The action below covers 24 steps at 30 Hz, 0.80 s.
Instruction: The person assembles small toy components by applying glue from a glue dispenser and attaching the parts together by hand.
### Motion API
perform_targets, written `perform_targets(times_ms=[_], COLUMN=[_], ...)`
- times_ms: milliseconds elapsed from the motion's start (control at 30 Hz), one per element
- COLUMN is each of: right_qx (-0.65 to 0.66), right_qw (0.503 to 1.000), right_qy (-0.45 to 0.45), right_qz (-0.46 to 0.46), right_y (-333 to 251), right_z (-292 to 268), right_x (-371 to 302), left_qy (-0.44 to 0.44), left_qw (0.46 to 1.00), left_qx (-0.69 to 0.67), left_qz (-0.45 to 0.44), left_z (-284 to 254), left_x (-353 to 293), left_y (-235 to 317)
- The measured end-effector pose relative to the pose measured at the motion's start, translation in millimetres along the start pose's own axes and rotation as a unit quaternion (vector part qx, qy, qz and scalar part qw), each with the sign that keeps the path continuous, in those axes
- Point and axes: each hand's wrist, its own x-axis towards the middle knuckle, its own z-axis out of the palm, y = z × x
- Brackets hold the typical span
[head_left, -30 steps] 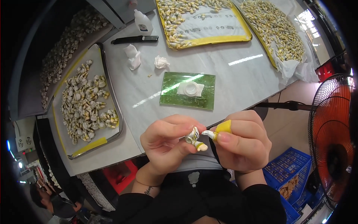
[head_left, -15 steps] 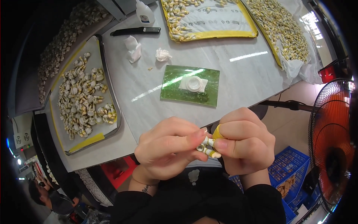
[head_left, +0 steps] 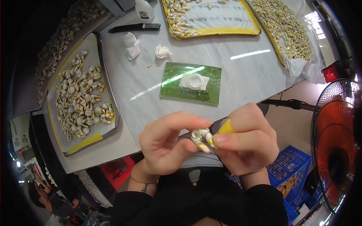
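At the near edge of the table, my right hand [head_left: 250, 139] pinches a small white and yellow moulded piece [head_left: 202, 140] between thumb and forefinger. The piece has a rounded white end and two yellowish-tipped prongs, like a figurine part. A yellow band [head_left: 226, 127] wraps the right forefinger. Around the piece's other side is my left hand [head_left: 169, 139], with its forefinger and thumb spread apart. The left thumb tip is close beside the piece; whether it touches cannot be seen. Beyond the hands, a small clear round dish [head_left: 195, 81] sits on white paper on a green plate [head_left: 175, 94].
A tray [head_left: 109, 130] at left holds many similar pieces. Yellow-edged trays [head_left: 215, 33] of small parts stand at the back. A white bottle [head_left: 144, 10], black-handled tool [head_left: 132, 27] and crumpled tissues [head_left: 163, 52] lie on the table. An orange fan [head_left: 335, 150] and blue crates [head_left: 288, 169] are at right.
My left finger and thumb have parted from their pinch around the piece. The piece has turned in my right fingers and shows more of its rounded end. The view has shifted slightly.
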Motion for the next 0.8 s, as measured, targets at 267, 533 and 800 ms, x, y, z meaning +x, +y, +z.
perform_targets(times_ms=[267,533,800], right_qx=[0.125,0.14,0.019], right_qw=[0.989,0.988,1.0], right_qy=[-0.001,-0.01,-0.012], right_qz=[0.085,0.063,-0.007], right_y=[18.2,16.4,5.1], right_z=[2.4,3.6,1.4], right_x=[-7.5,-2.7,-1.7], left_qy=[-0.025,-0.025,-0.012], left_qw=[0.961,0.961,0.957], left_qx=[-0.27,-0.272,-0.287], left_qz=[-0.051,-0.042,-0.044], left_z=[6.2,4.6,7.6], left_x=[-1.6,-5.9,-5.5], left_y=[-2.6,-5.6,0.2])
